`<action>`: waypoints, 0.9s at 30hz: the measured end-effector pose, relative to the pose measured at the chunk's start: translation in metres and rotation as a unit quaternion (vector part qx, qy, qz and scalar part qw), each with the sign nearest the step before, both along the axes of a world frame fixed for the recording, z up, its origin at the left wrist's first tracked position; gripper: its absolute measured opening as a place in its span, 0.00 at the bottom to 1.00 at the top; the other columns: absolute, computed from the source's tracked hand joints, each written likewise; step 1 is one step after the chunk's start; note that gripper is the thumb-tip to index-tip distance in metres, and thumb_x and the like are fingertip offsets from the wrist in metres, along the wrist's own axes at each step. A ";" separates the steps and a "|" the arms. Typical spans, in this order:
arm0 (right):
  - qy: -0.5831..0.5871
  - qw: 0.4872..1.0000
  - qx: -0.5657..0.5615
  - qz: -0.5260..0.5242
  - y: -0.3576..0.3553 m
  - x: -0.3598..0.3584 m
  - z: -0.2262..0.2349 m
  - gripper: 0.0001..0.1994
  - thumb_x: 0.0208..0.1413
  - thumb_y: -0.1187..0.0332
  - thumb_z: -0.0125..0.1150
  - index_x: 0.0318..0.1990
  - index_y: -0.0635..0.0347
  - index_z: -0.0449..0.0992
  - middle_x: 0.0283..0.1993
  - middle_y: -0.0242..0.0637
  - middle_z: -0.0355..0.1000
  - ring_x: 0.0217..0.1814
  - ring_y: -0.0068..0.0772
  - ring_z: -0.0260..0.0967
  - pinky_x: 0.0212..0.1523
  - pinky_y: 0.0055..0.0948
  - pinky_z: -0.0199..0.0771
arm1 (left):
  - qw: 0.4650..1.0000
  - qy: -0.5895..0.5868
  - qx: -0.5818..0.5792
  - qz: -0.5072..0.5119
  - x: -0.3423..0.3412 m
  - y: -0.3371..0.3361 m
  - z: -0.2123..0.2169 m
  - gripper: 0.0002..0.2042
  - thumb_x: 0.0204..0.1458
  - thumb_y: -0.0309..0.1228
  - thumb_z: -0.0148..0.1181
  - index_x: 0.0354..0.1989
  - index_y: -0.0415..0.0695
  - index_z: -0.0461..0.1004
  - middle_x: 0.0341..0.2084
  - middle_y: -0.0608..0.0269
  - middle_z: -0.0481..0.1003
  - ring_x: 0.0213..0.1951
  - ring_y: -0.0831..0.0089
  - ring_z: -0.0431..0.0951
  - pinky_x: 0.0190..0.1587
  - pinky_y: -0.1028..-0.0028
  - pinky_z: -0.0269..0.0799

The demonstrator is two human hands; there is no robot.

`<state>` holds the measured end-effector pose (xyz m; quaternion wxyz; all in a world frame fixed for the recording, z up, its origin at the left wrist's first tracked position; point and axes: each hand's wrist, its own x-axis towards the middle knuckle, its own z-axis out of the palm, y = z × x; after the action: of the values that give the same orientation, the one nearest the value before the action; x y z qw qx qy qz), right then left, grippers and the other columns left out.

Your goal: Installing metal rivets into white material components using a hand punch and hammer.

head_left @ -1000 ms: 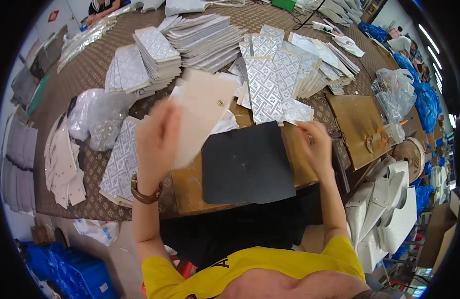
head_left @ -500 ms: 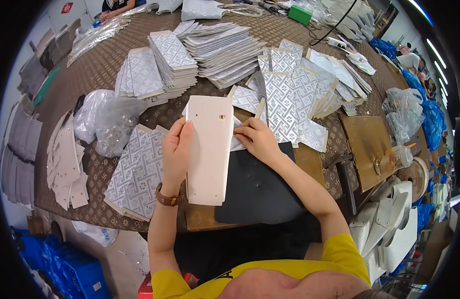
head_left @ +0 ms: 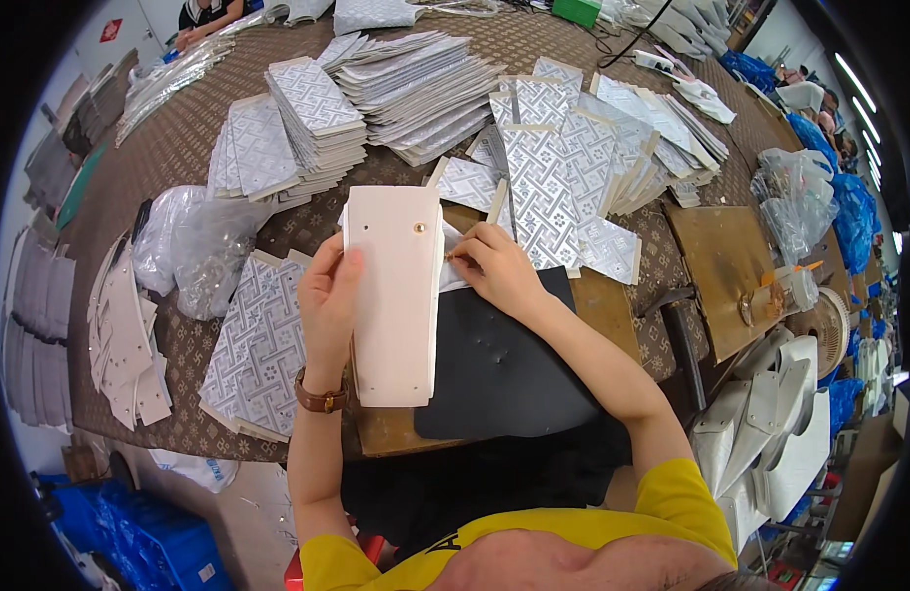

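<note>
My left hand point(head_left: 327, 300) grips the left edge of a long cream panel point(head_left: 394, 305), thumb on its face and fingers behind. The panel looks like a few layers thick, held upright above the work board. Near its top are a small hole and a round brass-coloured fitting point(head_left: 420, 228); small holes also show near the bottom. Beside the panel's right edge, my right hand point(head_left: 496, 271) is closed in a pinch, with a tiny brass-coloured spot at the fingertips that I cannot identify. Under my right forearm lies a black mat point(head_left: 504, 364).
Stacks of grey-and-white patterned panels point(head_left: 425, 94) stand on the brown patterned tablecloth, with more fanned out point(head_left: 539, 187). A hammer point(head_left: 683, 345) lies right of the mat by a brown board point(head_left: 716, 276). Cream pieces point(head_left: 125, 345) and clear plastic bags point(head_left: 204, 246) are at left.
The whole view has shifted slightly, so the table and hands appear a little further left. The right hand stays pinched beside the panel's right edge, and the left hand keeps its grip.
</note>
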<state>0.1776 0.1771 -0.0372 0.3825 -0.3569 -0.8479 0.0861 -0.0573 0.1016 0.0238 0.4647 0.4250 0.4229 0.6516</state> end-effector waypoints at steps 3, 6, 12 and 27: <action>0.041 0.995 -0.086 0.015 -0.002 0.004 0.004 0.06 0.54 0.74 0.70 0.39 0.60 0.80 0.40 0.36 0.72 0.38 0.35 0.75 0.38 0.31 0.77 | 0.999 0.041 -0.028 -0.016 0.002 -0.001 0.007 0.15 0.66 0.31 0.57 0.58 0.37 0.75 0.41 0.67 0.81 0.39 0.82 0.79 0.43 0.79 0.76; 0.072 0.979 -0.192 0.017 -0.011 0.013 0.029 0.07 0.53 0.75 0.70 0.39 0.61 0.81 0.39 0.35 0.73 0.35 0.33 0.74 0.36 0.30 0.76 | 0.997 0.012 -0.067 -0.021 -0.021 0.003 -0.001 0.18 0.65 0.33 0.58 0.60 0.37 0.73 0.43 0.63 0.81 0.39 0.79 0.81 0.43 0.78 0.77; -0.012 0.946 -0.274 0.175 -0.022 0.026 0.064 0.06 0.53 0.74 0.70 0.38 0.61 0.81 0.37 0.35 0.73 0.32 0.33 0.74 0.33 0.29 0.75 | 0.951 -0.258 -0.142 -0.098 -0.101 0.025 -0.054 0.24 0.64 0.37 0.54 0.63 0.33 0.68 0.54 0.51 0.79 0.46 0.67 0.84 0.50 0.72 0.80; -0.151 0.916 -0.217 0.301 -0.026 0.036 0.050 0.11 0.50 0.75 0.70 0.43 0.57 0.85 0.39 0.34 0.74 0.35 0.35 0.75 0.36 0.31 0.76 | 0.834 -0.509 0.006 -0.212 -0.037 0.005 0.015 0.40 0.59 0.39 0.51 0.77 0.35 0.46 0.75 0.37 0.49 0.77 0.37 0.43 0.72 0.34 0.49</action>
<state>0.2139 0.1515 0.0129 0.1188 -0.1676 -0.9235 0.3239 -0.0944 0.1069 0.0390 0.7388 0.1152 0.0218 0.6637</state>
